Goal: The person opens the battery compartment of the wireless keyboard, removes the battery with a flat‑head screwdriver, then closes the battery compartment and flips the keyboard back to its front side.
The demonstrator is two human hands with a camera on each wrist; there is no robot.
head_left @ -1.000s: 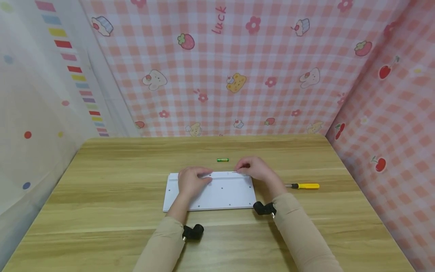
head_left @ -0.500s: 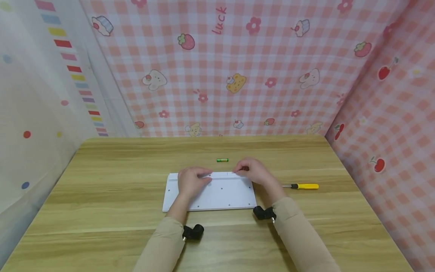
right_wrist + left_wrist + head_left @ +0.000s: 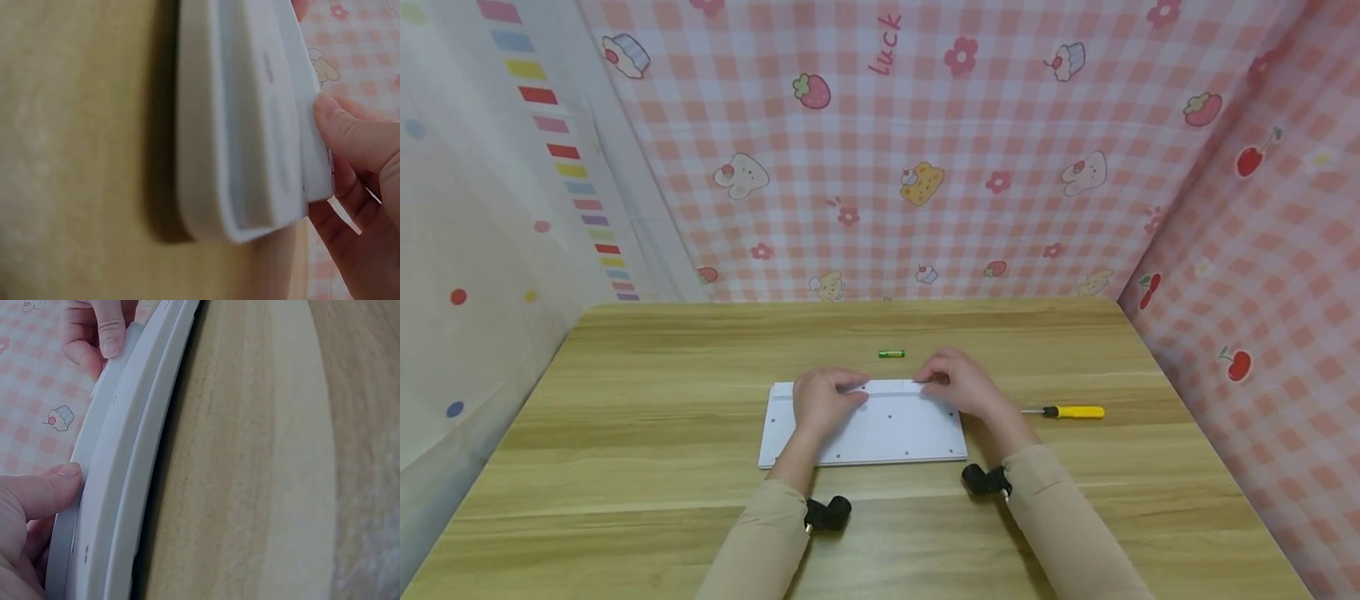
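A thin white keyboard [image 3: 880, 429] lies underside up on the table, with small dark screw holes and a raised strip along its far edge. My left hand [image 3: 823, 404] grips that strip left of the middle, thumb on the near side and fingers over the far edge. Toward the right end, my right hand [image 3: 962, 383] pinches the same strip. In the right wrist view its thumb [image 3: 344, 125] presses on the white strip, while the fingers curl behind. The left wrist view shows the left thumb [image 3: 53, 487] on the strip's face, its other fingers mostly hidden behind.
A green battery [image 3: 891, 354] lies just beyond the keyboard's far edge. To the right is a screwdriver with a yellow handle [image 3: 1078, 412], its shaft pointing at the right wrist. Patterned cloth [image 3: 880, 167] hangs behind the wooden table [image 3: 647, 417] and at both sides.
My right thumb has come nearer, away from the index finger, onto the strip's near side, and the right hand has shifted slightly left. The left hand keeps its grip; the keyboard stays put.
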